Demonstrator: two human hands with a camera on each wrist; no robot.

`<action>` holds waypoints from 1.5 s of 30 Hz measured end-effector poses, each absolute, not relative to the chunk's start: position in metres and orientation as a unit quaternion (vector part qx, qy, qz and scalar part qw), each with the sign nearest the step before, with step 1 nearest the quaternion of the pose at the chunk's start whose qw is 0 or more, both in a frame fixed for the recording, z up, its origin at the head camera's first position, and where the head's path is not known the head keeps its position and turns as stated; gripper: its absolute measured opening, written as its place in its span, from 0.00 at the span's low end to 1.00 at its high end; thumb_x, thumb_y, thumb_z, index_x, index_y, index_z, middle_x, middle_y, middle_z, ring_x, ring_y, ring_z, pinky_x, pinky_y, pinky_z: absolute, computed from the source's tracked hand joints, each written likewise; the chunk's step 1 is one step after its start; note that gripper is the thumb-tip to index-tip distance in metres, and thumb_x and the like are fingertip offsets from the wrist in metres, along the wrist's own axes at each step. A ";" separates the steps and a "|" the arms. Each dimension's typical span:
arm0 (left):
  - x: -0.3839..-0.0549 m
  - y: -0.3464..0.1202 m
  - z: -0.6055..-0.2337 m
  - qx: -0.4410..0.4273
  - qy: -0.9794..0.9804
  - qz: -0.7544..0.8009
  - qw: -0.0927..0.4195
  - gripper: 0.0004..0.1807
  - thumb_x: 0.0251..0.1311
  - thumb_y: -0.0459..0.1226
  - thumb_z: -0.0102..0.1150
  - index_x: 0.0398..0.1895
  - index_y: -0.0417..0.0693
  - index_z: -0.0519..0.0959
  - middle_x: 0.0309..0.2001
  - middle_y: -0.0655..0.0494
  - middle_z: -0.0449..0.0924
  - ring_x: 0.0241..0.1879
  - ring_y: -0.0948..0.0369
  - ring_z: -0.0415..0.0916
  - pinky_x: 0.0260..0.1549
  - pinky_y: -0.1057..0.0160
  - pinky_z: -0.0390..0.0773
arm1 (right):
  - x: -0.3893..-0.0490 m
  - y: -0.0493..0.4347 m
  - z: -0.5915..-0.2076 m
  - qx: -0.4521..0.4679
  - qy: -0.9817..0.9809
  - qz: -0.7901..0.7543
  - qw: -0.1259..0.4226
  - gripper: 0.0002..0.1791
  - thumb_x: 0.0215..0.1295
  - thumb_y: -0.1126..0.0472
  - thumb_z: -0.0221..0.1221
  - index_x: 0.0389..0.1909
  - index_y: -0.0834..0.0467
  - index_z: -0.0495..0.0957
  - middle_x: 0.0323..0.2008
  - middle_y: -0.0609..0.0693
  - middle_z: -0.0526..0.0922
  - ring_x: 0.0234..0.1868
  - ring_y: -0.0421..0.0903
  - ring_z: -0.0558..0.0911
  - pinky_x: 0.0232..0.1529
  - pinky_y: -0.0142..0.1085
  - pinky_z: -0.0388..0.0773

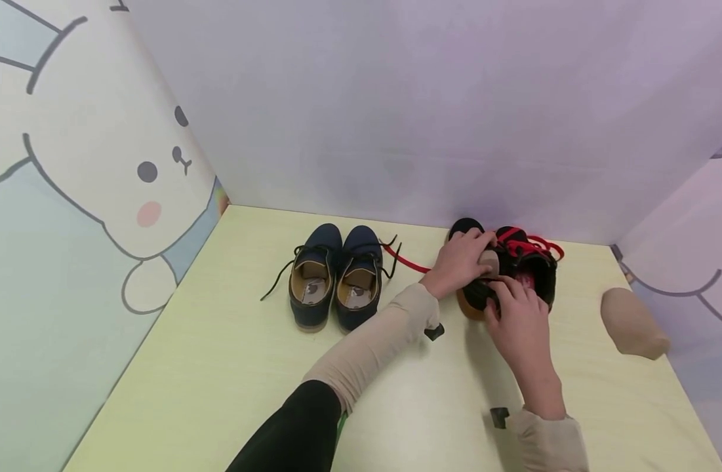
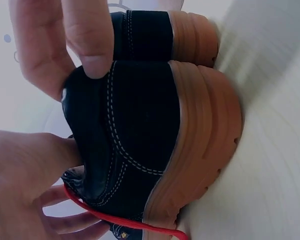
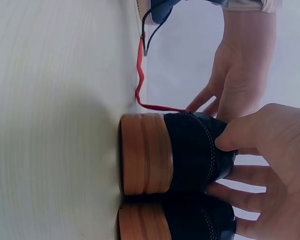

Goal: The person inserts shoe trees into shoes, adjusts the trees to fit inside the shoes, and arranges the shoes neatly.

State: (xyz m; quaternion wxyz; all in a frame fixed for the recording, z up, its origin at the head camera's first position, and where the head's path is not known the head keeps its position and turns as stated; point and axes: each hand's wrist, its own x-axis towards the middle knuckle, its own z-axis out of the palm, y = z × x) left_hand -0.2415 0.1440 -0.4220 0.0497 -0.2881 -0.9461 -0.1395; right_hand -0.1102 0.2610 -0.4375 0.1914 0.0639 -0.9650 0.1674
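Two black shoes with brown soles and red laces stand side by side at the back right. My left hand [image 1: 460,261] reaches over the left one of them, a black shoe [image 2: 145,115], its thumb in the opening and its other fingers by the lace side. A beige piece [image 1: 489,263] shows in that opening beside the thumb; how deep it goes is hidden. At the heel, my right hand [image 1: 519,322] pinches the collar, thumb outside and fingers over the rim. The other black shoe [image 1: 551,275] touches it, its red lace [image 1: 522,248] lying across the top.
A pair of dark blue shoes [image 1: 313,314] with black laces stands to the left. One loose red lace [image 1: 410,264] stretches toward them. At the right table edge lies a beige block [image 1: 632,324]. A pale wall [image 1: 396,131] closes off the back of the table [image 1: 231,367].
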 end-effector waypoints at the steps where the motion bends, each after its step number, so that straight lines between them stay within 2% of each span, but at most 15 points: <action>1: -0.242 0.145 -0.422 -0.287 -0.947 -0.136 0.050 0.28 0.70 0.54 0.64 0.69 0.64 0.70 0.64 0.63 0.76 0.59 0.64 0.74 0.60 0.67 0.75 | -0.110 0.261 -0.438 0.064 -0.965 0.168 0.192 0.16 0.68 0.66 0.61 0.56 0.63 0.80 0.62 0.66 0.78 0.57 0.71 0.75 0.59 0.73 0.66; 7: -0.246 0.150 -0.421 -0.274 -0.955 -0.108 0.046 0.28 0.69 0.55 0.64 0.69 0.66 0.69 0.63 0.63 0.75 0.57 0.61 0.73 0.56 0.66 0.78 | -0.111 0.260 -0.439 0.063 -0.965 0.168 0.193 0.17 0.69 0.67 0.60 0.57 0.63 0.80 0.62 0.66 0.78 0.58 0.71 0.75 0.60 0.73 0.66; 15: -0.250 0.156 -0.421 -0.278 -0.957 -0.068 0.053 0.30 0.70 0.55 0.63 0.71 0.64 0.67 0.66 0.62 0.74 0.61 0.60 0.74 0.58 0.64 0.79 | -0.110 0.259 -0.440 0.055 -0.965 0.169 0.192 0.17 0.69 0.67 0.59 0.57 0.64 0.79 0.62 0.66 0.78 0.59 0.72 0.74 0.62 0.72 0.64; 21: -0.252 0.158 -0.420 -0.272 -0.959 -0.061 0.048 0.25 0.70 0.54 0.63 0.65 0.64 0.68 0.66 0.62 0.74 0.60 0.58 0.73 0.54 0.64 0.81 | -0.109 0.258 -0.440 0.054 -0.964 0.172 0.195 0.16 0.68 0.68 0.59 0.56 0.65 0.79 0.62 0.67 0.78 0.58 0.72 0.74 0.63 0.71 0.64; 29: -0.254 0.160 -0.418 -0.258 -0.963 -0.067 0.036 0.21 0.70 0.52 0.63 0.62 0.67 0.70 0.64 0.65 0.74 0.62 0.59 0.71 0.56 0.65 0.80 | -0.110 0.257 -0.440 0.052 -0.964 0.177 0.190 0.15 0.69 0.68 0.58 0.55 0.66 0.78 0.63 0.67 0.77 0.59 0.73 0.74 0.64 0.71 0.63; 45: -0.255 0.159 -0.419 -0.262 -0.962 -0.064 0.049 0.26 0.72 0.52 0.61 0.70 0.70 0.66 0.65 0.66 0.73 0.59 0.57 0.73 0.53 0.64 0.81 | -0.110 0.257 -0.440 0.061 -0.964 0.180 0.185 0.14 0.69 0.68 0.60 0.54 0.65 0.78 0.64 0.67 0.77 0.61 0.72 0.73 0.64 0.71 0.62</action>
